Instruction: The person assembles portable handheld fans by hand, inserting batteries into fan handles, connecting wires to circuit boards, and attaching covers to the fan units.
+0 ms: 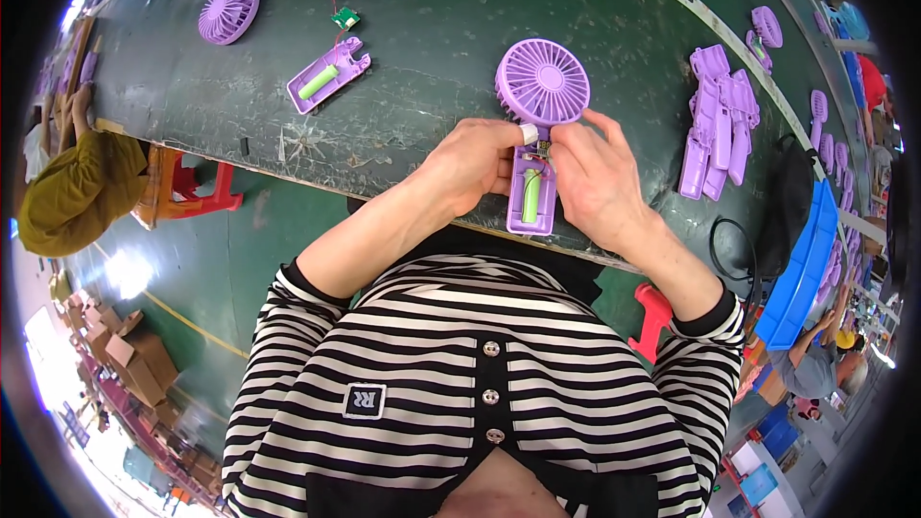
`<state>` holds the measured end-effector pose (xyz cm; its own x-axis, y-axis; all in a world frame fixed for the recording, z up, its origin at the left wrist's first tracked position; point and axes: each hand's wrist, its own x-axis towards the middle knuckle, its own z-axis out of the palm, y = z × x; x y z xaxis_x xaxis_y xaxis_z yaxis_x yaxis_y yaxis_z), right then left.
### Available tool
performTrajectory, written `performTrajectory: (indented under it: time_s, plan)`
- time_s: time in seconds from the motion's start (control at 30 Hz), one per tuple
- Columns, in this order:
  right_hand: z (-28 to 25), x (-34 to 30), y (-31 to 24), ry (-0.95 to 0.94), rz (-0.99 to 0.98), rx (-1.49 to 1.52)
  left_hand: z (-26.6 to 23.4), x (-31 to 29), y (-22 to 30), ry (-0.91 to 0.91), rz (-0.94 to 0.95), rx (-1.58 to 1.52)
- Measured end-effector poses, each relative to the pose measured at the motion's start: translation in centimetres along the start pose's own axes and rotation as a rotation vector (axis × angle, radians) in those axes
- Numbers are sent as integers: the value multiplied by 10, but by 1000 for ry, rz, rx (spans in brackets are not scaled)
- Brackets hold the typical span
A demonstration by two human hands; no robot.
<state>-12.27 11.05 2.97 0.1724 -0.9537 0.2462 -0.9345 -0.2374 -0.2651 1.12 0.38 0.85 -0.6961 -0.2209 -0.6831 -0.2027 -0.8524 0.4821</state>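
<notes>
A purple handheld fan (pixel 544 83) lies at the near edge of the dark green workbench, its round grille pointing away from me. Its handle (pixel 523 216) is uncovered, showing a green battery cell (pixel 531 194) and a small circuit part under my fingertips. My left hand (pixel 472 165) grips the handle from the left, with a white wrap on the thumb. From the right, my right hand (pixel 600 173) closes on the neck of the fan, just below the grille. The fingertips hide what they press on there.
Farther left lie an opened fan handle (pixel 329 76) with battery, a wired green circuit board (pixel 345 18) and fan heads (pixel 229 12). Purple handle shells (pixel 718 125) are piled at right, near a blue bin (pixel 798 269). A red stool (pixel 206 194) and another person's sleeve (pixel 82 192) show at left.
</notes>
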Motion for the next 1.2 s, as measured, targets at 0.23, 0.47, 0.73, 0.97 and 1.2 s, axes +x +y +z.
performTrajectory:
  time_s: [0.23,0.47,0.73,0.97,1.2]
  plan:
    - [2,-1,-2,-7,-28,-21,-2,-2,-2,25,11,22]
    - [6,2,-1,-67,-56,-34,-7,-2,-11,-7,83,81]
    - [3,7,1,-45,-77,5,-9,4,-16,-42,140,96]
    - [1,6,-2,-122,-115,-18,-10,1,-21,-39,136,170]
    - [0,0,-4,-52,-75,7,-10,-2,-26,-48,160,162]
